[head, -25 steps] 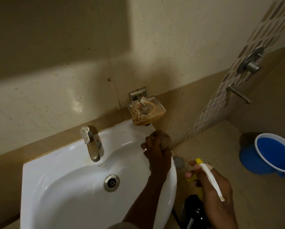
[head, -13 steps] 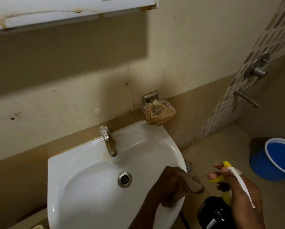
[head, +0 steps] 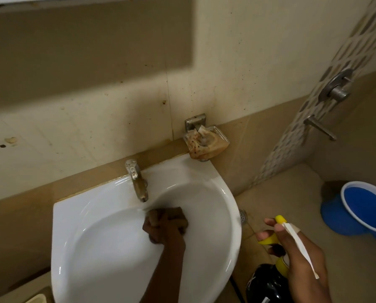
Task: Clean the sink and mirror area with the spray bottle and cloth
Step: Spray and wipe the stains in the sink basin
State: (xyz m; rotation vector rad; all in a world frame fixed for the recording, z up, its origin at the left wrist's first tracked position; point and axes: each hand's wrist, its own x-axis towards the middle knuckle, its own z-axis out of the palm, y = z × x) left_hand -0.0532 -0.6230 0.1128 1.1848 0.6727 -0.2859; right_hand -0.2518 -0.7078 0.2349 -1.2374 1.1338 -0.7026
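Left hand (head: pixel 165 224) scrubbing the white ceramic corner sink (head: pixel 91 248) while the right hand (head: pixel 300 254) holds the spray bottle aside.

The left fingers are curled tight around a bunched brownish cloth (head: pixel 153 217), pressed against the basin's back slope just below the tarnished metal tap (head: pixel 136 182). The right fingers are wrapped round the neck of the black spray bottle with yellow trigger and nozzle (head: pixel 270 278), index finger resting by the trigger; the bottle hangs over the floor, right of the sink. Likely risks: a knuckle striking the tap spout during a forward stroke, or an accidental squeeze spraying the floor near the blue plastic bucket (head: pixel 366 206). The cloth appears small, crumpled and soft, mostly hidden within the fist.
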